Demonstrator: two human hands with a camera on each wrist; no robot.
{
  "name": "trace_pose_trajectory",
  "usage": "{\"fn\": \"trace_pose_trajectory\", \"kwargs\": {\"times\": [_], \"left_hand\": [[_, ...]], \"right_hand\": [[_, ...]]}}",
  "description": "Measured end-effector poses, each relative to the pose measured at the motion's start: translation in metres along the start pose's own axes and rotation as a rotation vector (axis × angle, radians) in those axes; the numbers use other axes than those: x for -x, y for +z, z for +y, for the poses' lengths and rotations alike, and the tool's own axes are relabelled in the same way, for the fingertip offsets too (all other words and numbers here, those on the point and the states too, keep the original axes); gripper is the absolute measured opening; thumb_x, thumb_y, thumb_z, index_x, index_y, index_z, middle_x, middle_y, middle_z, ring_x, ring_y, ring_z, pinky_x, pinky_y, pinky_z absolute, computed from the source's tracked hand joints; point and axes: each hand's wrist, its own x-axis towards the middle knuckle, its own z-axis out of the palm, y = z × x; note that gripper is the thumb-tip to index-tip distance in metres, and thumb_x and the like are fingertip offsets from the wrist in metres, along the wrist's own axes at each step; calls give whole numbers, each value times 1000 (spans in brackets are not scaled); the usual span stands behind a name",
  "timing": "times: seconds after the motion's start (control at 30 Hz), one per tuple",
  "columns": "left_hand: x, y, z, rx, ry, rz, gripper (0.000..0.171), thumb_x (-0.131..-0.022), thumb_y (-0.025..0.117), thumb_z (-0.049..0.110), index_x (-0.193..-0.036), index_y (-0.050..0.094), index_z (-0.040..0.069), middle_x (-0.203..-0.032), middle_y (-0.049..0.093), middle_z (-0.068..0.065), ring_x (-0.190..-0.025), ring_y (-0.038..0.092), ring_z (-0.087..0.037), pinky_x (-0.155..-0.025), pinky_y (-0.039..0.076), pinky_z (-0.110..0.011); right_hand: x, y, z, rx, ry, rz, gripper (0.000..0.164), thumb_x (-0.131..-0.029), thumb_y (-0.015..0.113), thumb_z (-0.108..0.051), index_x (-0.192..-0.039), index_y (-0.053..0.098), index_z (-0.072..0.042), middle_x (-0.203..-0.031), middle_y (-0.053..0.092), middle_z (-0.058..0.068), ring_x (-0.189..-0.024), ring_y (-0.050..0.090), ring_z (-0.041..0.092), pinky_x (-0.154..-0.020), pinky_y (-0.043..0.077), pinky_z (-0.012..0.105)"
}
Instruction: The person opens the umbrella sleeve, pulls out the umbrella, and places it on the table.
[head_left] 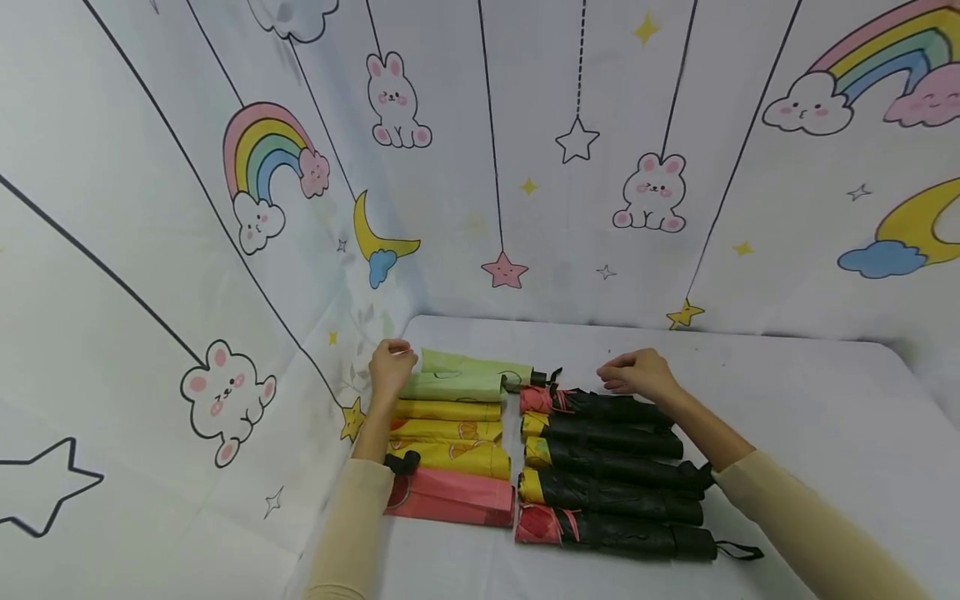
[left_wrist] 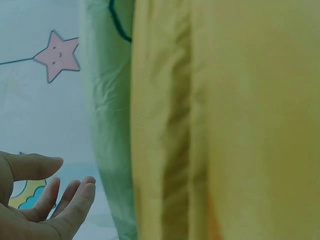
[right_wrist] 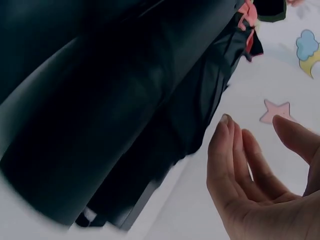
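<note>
Folded umbrellas lie in two columns on a white table. A light green umbrella (head_left: 457,386) is at the back of the left column, beside my left hand (head_left: 392,368), whose loosely bent fingers hold nothing. Nearer me come several yellow umbrellas (head_left: 472,457) and a pink-red umbrella (head_left: 457,497). In the right column, a black umbrella with a red end (head_left: 600,406) is farthest back. Just behind it my right hand (head_left: 641,373) hovers, thumb and fingers apart around nothing. The right wrist view shows that hand (right_wrist: 260,185) next to dark umbrella fabric (right_wrist: 125,100).
Black umbrellas with yellow ends (head_left: 615,462) and another with a red end (head_left: 615,533) fill the front of the right column; its strap loop (head_left: 741,550) sticks out rightward. White cloth walls (head_left: 450,192) with cartoon prints stand behind and left of the table (head_left: 817,417).
</note>
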Motion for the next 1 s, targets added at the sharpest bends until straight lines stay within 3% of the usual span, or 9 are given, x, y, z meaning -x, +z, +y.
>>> {"fn": "trace_pose_trajectory", "kwargs": {"times": [0.13,0.37,0.6,0.77,1.0], "left_hand": [[-1,7,-5,-20,-9,-31,36,-97,68,8,-129,58,-4,-129,62,-21,-123,65,-36,-95,55,-52],[-5,19,-9,32,-9,-33,45,-98,65,2,-138,46,-6,-133,56,-23,-128,59,-38,-99,53,-54],[-9,26,-16,25,-24,-10,47,-98,64,1,-140,44,-6,-135,56,-22,-128,58,-37,-98,53,-53],[-11,30,-19,3,-42,-42,51,-95,64,0,-141,42,-5,-135,56,-21,-128,59,-37,-99,53,-53],[-15,33,-21,-60,-61,-72,58,-91,70,-2,-141,40,-5,-135,55,-22,-130,56,-39,-104,50,-52]], "right_hand": [[-13,16,-4,-16,14,-7,42,-100,72,-25,-122,69,11,-111,75,24,-97,76,38,-81,63,41],[-29,37,-10,37,25,-19,41,-98,74,-26,-119,72,9,-111,75,24,-95,77,34,-81,63,41],[-43,57,-18,93,43,-48,39,-99,74,-24,-121,71,9,-110,75,23,-93,77,30,-80,63,40],[-51,69,-20,137,45,-92,40,-99,72,-23,-124,70,9,-106,76,20,-88,77,28,-80,62,43],[-62,84,-20,211,48,-141,41,-96,74,-24,-123,71,8,-110,74,19,-78,71,19,-75,60,39]]}}
